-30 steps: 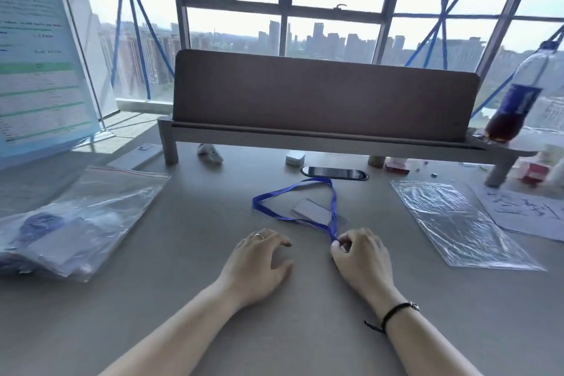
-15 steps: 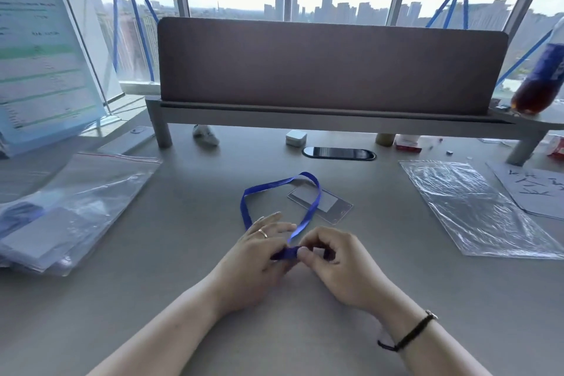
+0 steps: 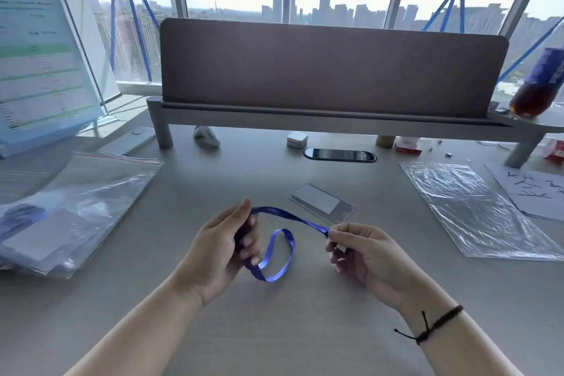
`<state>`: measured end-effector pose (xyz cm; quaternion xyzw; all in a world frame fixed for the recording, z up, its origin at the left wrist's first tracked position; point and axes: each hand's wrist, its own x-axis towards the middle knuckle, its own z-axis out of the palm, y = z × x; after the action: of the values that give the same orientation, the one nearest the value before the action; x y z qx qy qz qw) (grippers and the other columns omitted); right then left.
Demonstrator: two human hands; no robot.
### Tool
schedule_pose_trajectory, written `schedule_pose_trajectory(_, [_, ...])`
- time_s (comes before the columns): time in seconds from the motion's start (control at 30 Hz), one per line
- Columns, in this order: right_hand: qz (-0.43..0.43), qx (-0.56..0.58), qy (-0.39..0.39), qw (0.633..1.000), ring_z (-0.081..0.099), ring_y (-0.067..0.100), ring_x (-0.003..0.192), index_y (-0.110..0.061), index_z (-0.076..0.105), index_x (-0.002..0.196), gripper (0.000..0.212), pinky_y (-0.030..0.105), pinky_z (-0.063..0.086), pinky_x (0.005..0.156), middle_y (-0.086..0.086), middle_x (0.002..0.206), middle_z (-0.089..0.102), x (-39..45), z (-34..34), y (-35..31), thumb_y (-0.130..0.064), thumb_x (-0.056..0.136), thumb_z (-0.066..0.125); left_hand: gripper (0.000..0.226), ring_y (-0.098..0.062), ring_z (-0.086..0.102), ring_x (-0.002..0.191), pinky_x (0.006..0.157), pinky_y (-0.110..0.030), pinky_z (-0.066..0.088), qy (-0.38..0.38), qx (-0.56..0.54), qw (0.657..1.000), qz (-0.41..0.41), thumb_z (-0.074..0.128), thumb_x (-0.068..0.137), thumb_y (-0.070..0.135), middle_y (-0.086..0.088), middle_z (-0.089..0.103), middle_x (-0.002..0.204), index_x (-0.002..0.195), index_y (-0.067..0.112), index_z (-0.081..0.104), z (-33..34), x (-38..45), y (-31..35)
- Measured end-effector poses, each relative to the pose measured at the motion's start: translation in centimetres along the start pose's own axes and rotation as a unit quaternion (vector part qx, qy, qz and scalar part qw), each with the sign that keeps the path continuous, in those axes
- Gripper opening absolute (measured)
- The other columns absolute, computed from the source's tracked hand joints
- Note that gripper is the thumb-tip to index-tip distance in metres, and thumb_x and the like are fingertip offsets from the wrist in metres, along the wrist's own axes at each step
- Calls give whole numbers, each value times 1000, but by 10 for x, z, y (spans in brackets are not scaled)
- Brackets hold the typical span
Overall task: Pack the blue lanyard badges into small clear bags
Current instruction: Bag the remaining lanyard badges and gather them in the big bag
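A blue lanyard (image 3: 287,249) is stretched between my two hands above the desk. My left hand (image 3: 224,249) has its fingers curled round the strap, with a loop hanging below. My right hand (image 3: 360,250) pinches the strap's other end between thumb and fingers. The clear badge holder (image 3: 322,202) lies flat on the desk just beyond my hands, apart from the strap. A small clear bag (image 3: 476,207) lies flat at the right. At the left sits a pile of clear bags (image 3: 64,217) holding packed badges.
A brown desk divider on a grey riser (image 3: 332,70) spans the back. Under it lie a black phone (image 3: 340,155), a white charger (image 3: 296,140) and small items. A written paper sheet (image 3: 534,189) is far right, a bottle (image 3: 538,85) on the riser, a poster stand (image 3: 39,49) at left.
The lanyard has come off the badge holder and been lifted. My hands moved apart, drawing the strap out between them, with my left hand gathering it. The camera tilted down.
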<state>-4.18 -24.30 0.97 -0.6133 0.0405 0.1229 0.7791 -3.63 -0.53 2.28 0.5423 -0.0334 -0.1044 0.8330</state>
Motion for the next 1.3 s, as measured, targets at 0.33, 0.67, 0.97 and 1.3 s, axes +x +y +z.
schedule_pose_trajectory(0.33, [-73, -188, -226, 953, 59, -2, 105, -11, 50, 71, 8, 26, 40, 83, -18, 107, 72, -15, 46, 10, -4, 70, 55, 41, -35, 66, 117, 106, -50, 48, -59, -147, 986, 48, 70, 82, 39, -22, 69, 123, 96, 2, 78, 14, -12, 16])
schedule_pose_trajectory(0.67, [18, -30, -355, 934, 62, 42, 91, 21, 44, 91, 34, 50, 40, 104, 18, 75, 68, -18, 56, 22, -6, 72, 54, 44, -33, 74, 84, 83, -44, 59, -93, -249, 963, 34, 90, 63, 36, -14, 74, 86, 84, 1, 74, 22, -15, 8])
schedule_pose_trajectory(0.97, [-27, -239, -26, 970, 45, 22, 40, -9, 56, 76, 14, 32, 38, 51, 18, 69, 67, -8, 2, -1, -9, 88, 64, 29, -20, 67, 71, 82, -38, 60, 77, 201, 976, 41, 66, 93, 22, -10, 69, 71, 74, 1, 73, -27, 18, 7])
schedule_pose_trajectory(1.3, [-153, -609, 76, 774, 56, -4, 77, -33, 59, 77, 14, 22, 42, 66, -19, 81, 60, -4, -4, 16, -43, 81, 68, 11, -4, 65, 81, 81, -26, 52, 3, 635, 769, 79, 78, 82, 30, 10, 71, 85, 78, 28, 68, -58, 24, 3])
